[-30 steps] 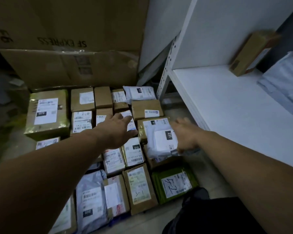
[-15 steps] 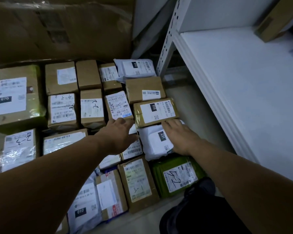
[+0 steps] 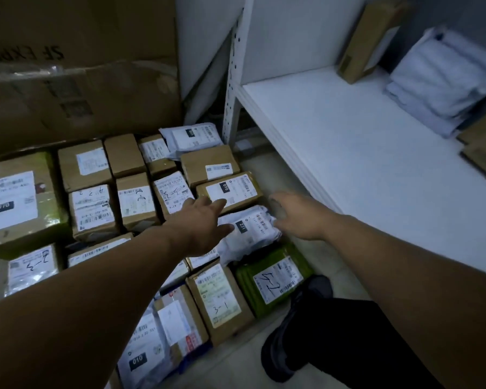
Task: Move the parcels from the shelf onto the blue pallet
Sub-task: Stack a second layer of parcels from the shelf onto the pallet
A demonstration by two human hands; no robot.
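The white bag (image 3: 250,231) lies atop the packed boxes (image 3: 135,200), left hand (image 3: 199,228) spread over it, right hand (image 3: 298,214) open at its edge; I'd pat it level so it can't slide off.

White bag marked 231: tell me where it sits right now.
Head view, right of centre: the white bag lies between the left hand and right hand, nearer than the brown box labelled 010 and beyond the green parcel.
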